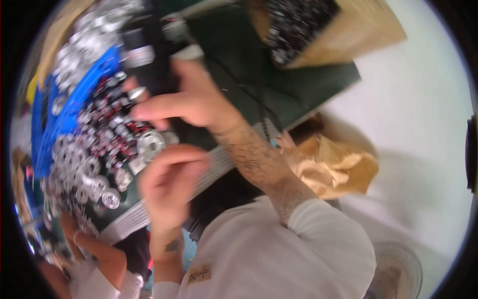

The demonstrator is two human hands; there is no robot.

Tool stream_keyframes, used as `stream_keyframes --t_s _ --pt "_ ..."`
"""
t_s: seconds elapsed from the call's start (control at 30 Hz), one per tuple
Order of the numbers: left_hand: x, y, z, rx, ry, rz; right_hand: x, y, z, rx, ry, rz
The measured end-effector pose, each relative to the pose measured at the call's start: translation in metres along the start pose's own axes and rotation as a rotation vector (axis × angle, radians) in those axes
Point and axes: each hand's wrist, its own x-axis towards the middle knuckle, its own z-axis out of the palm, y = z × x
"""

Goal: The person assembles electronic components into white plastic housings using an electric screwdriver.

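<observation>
My right hand (pixel 199 97) reaches under an upright black device (pixel 149 52) with a pale label. Its fingers are bent around the far side of the device, and its thumb points left. A small silver piece (pixel 137 93) shows at the fingertips; blur hides how it is held. Closer to me, my left hand (pixel 172 177) hovers by the table edge, its curled fingers smeared by motion. Next to it lie a round silver wheel-like part (pixel 150 143) and a heap of small silver, black and red parts (pixel 112 122). More silver discs (pixel 97 184) are spread to the left.
Blue tray walls (pixel 82 92) divide the parts from a pile of silver pieces (pixel 92 37). An open cardboard box (pixel 353 37) of dark parts stands far right on the dark green table (pixel 224 40). Crumpled brown paper (pixel 333 167) and a fan (pixel 398 264) are at right; a co-worker's arm (pixel 99 249) is lower left.
</observation>
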Motion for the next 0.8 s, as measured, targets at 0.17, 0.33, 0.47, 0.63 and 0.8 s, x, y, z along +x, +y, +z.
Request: stream_keyframes --t_s 0.17,0.33,0.47,0.63,0.8 --pt "-0.014 -0.01 -0.047 -0.019 0.09 0.063 0.007 0.001 0.001 -0.007 -0.095 -0.048" --pt "-0.022 -0.01 -0.064 0.017 0.161 0.075 0.009 0.004 0.0 -0.039 -0.121 -0.041" --pt "-0.011 0.009 -0.101 0.234 0.341 0.203 0.001 0.0 0.0 -0.073 -0.074 0.01" --pt "0.041 0.033 -0.139 0.628 0.571 0.273 -0.006 -0.003 -0.017 0.079 -0.241 -0.006" --pt "0.093 0.034 -0.15 1.26 0.372 0.399 0.0 0.004 -0.017 0.103 -0.347 -0.029"
